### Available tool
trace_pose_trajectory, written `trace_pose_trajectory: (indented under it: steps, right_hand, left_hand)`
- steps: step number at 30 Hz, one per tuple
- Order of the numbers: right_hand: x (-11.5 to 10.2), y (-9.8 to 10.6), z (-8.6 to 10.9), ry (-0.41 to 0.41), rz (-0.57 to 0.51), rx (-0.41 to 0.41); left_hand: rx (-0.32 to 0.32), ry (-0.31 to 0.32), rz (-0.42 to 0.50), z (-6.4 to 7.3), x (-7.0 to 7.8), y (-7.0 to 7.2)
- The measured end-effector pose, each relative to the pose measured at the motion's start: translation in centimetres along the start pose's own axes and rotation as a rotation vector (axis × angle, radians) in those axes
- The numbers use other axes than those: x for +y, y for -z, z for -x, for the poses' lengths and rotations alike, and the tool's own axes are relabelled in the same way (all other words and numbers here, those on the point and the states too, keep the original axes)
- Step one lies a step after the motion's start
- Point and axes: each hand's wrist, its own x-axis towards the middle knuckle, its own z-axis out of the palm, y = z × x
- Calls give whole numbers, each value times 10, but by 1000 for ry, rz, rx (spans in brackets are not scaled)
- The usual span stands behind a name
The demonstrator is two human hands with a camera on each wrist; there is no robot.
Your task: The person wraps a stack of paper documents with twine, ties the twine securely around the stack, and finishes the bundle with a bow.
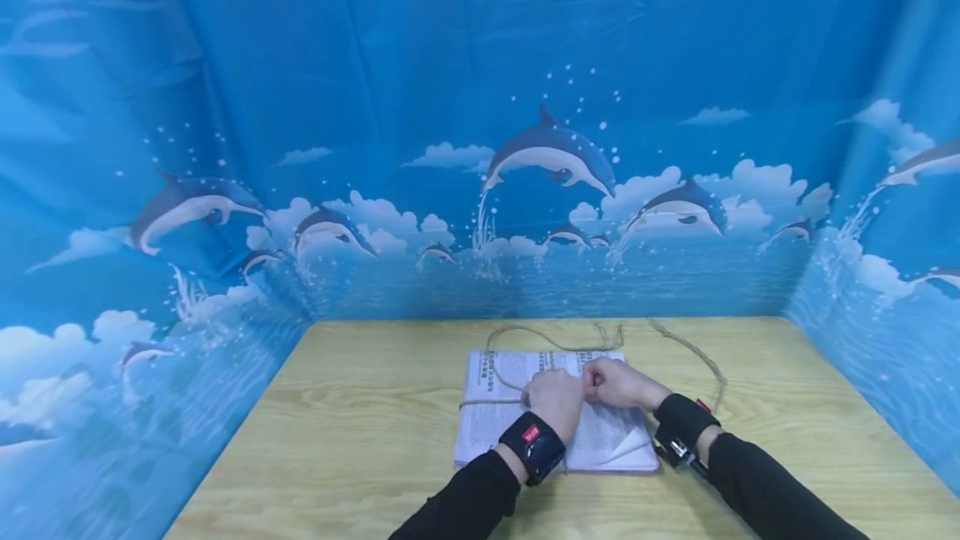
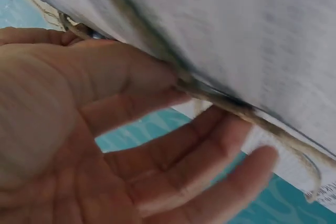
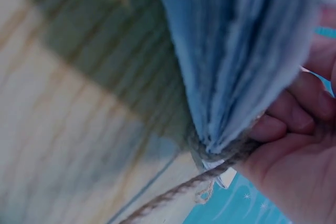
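Observation:
A stack of folded newspapers (image 1: 491,436) lies flat on the table, with brown twine (image 1: 487,402) running across it. My left hand (image 1: 557,400) is over the middle of the stack; in the left wrist view its thumb and forefinger pinch the twine (image 2: 226,102) against the paper while the other fingers are spread. Close beside it, my right hand (image 1: 621,382) pinches the twine too. The right wrist view shows curled fingers and thumb on the twine (image 3: 181,188) by the layered edge of the newspapers (image 3: 231,56). The crossing under the hands is hidden in the head view.
One loose twine end (image 1: 693,348) curves over the wooden table (image 1: 352,423) at the right. Another loop lies behind the stack. A lifted paper corner (image 1: 628,445) shows at the front right. A blue dolphin-print curtain (image 1: 420,107) encloses the table's back and sides.

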Motion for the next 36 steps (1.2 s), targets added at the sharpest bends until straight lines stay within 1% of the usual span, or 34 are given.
trace_pose_trajectory:
  steps: [1, 3, 5, 6, 8, 11, 14, 16, 18, 20, 21, 23, 25, 26, 28, 29, 31, 32, 33, 36]
  right_hand:
    - [0, 0, 0, -5, -3, -2]
    - [-1, 0, -1, -16, -8, -4]
    - [-1, 0, -1, -13, -2, -1]
    - [-2, 0, -1, -13, -1, -1]
    - [-2, 1, -2, -9, 6, -4]
    - [-1, 4, -2, -8, 10, -13]
    - [0, 5, -3, -28, -1, -29]
    - [-1, 6, -3, -46, -15, -44]
    - [-2, 5, -2, -53, -34, -52]
    - [-2, 4, -2, -55, -40, -49]
    - [-2, 3, -2, -58, -42, -46]
    - [-1, 2, -2, -70, -37, -38]
    - [-1, 1, -3, -88, -25, -32]
    - [-1, 0, -3, -89, -18, -28]
    - [-1, 0, -2, -82, -16, -19]
    - [-2, 0, -2, -69, -17, -11]
    - [-3, 0, -1, -39, -23, 4]
    - [-3, 0, 0, -17, -27, 9]
    - [-3, 0, 0, -17, -41, 10]
    - [-1, 1, 1, -11, -42, 6]
  left_hand:
    - [7, 19, -15, 0, 3, -1]
    - [38, 36, -56, -2, 8, -4]
    - [58, 25, -91, -4, 10, -8]
    - [65, 21, -97, -6, 10, -10]
    - [55, 16, -75, -10, 7, -13]
    - [-2, 11, 32, -17, -1, -16]
    - [-102, 9, 183, -23, -11, -16]
    - [-174, -8, 275, -25, -18, -14]
    - [-230, -41, 339, -27, -25, -13]
    - [-256, -98, 416, -29, -35, -12]
    - [-275, -135, 455, -31, -40, -12]
    - [-296, -231, 533, -35, -53, -15]
    - [-321, -328, 646, -38, -65, -19]
    - [-341, -362, 697, -39, -70, -22]
    - [-361, -392, 772, -39, -78, -28]
    - [-367, -384, 802, -39, -80, -30]
    - [-379, -337, 849, -39, -83, -33]
    - [-385, -311, 856, -39, -84, -34]
    - [-389, -289, 863, -38, -84, -34]
    - [-412, -254, 882, -39, -83, -33]
